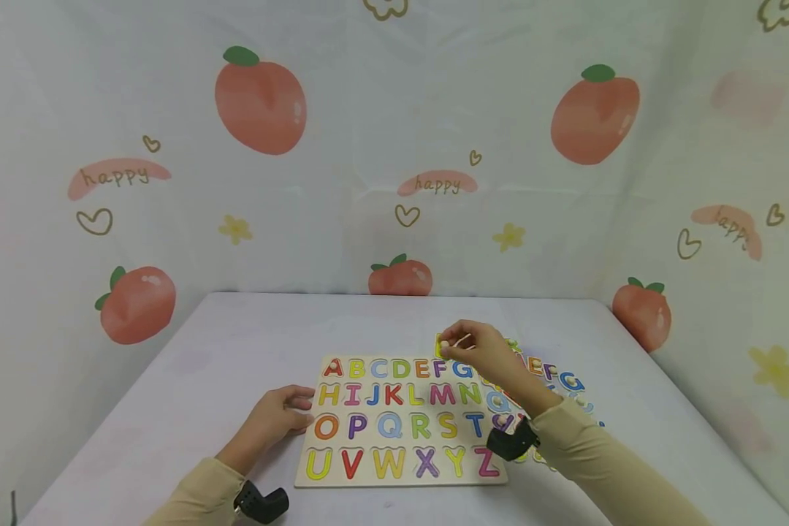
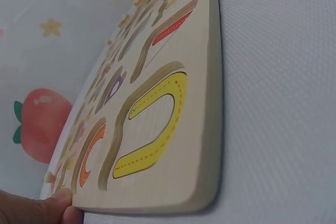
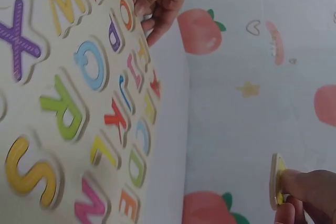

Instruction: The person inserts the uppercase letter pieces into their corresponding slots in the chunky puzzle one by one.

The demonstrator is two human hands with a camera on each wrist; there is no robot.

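Note:
My right hand pinches a yellow wooden letter piece between thumb and fingertips, held up over the far edge of the alphabet puzzle board. In the right wrist view that yellow piece stands on edge; which letter it is cannot be made out. My left hand rests at the board's left edge, its fingers loose and the fingertips touching the wood. A red A piece with a knob sits in the top-left slot. Printed recesses such as the yellow U show in the left wrist view.
Several loose letter pieces, among them a blue G and an orange E, lie right of the board, partly hidden by my right arm. A white cloth covers the table, with a fruit-patterned curtain behind.

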